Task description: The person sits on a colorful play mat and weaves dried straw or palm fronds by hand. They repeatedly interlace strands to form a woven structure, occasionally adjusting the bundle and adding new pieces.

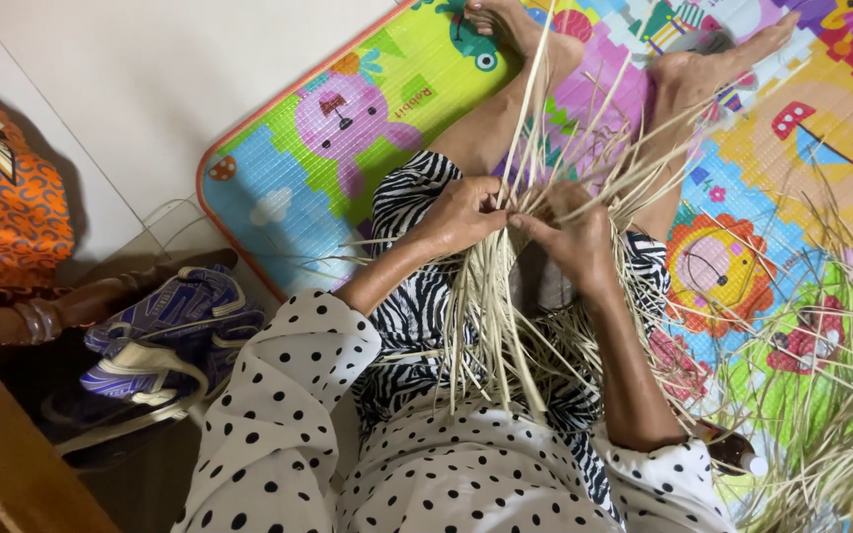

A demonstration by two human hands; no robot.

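Both my left hand (461, 212) and right hand (575, 237) pinch pale straw strips (491, 296) over my lap; little appears woven, with loose straw (831, 434) piled on the mat (288, 188).

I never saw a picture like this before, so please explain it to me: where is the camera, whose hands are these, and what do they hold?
There is one picture, taken by a camera worn on a person's head and looking down at the lap. No machine is here, only two bare hands. The person sits on a colourful play mat with legs stretched out. The left hand and the right hand meet over the lap, and each has its grip shut on pale straw strips, which fan out above and below the hands. More loose straw lies on the mat at the right. On the floor at the left lies a blue and white bag.
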